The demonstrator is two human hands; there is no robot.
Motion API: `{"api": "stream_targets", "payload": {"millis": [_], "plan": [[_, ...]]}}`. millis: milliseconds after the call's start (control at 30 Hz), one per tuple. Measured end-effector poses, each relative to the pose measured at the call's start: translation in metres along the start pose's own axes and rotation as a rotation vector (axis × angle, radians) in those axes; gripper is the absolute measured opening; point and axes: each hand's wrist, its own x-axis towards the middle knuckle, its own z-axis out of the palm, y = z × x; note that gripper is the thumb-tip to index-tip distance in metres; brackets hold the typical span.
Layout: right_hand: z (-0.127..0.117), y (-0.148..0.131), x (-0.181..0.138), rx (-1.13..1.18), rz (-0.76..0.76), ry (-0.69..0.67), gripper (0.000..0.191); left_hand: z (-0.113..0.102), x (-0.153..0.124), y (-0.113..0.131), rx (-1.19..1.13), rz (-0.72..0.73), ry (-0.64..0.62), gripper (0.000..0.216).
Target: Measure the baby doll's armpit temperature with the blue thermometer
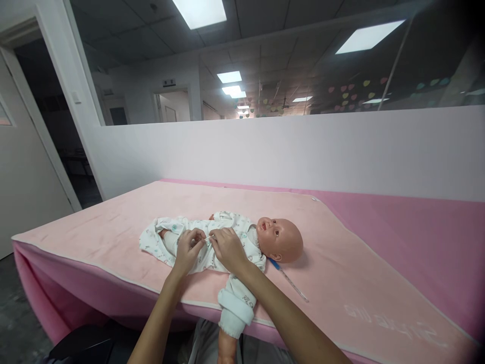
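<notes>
Seems to work at the front of the printed clothing (202, 263) on a doll (246, 241), perhaps tying or straightening a thin white strip (208, 238); to judge by that, calls next for a firm pinch and a gentle pull, without dragging anything toward the near edge. At left, curls the left hand (189, 248) over the clothing, with thumb and fingertips drawn together, apparently on one end of the strip. Just to the right, bends the right hand (229, 247) over the doll's middle, likewise pinching, probably, the other end. Has the doll on its back on the peach-colored mat (333, 258), with one sleeved arm (235, 308) hanging over the near edge, the bare head (284, 240) at right, and a blue-ended stick (291, 283) just beside the neck
</notes>
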Motion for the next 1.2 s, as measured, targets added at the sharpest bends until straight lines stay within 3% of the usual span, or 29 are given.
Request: {"api": "stream_targets", "payload": {"millis": [367, 700, 1200], "plan": [[0.009, 0.003, -0.001, -0.029, 0.002, 0.033, 0.01, 0.001, -0.001, 0.002, 0.021, -0.018, 0.026, 0.017], [0.009, 0.002, -0.001, -0.048, -0.007, 0.043, 0.009, 0.0, 0.0, 0.009, 0.263, 0.085, -0.047, 0.009], [0.006, 0.002, -0.005, 0.023, -0.072, 0.045, 0.012, -0.005, -0.004, 0.01, 0.392, 0.193, -0.093, 0.007]]}}
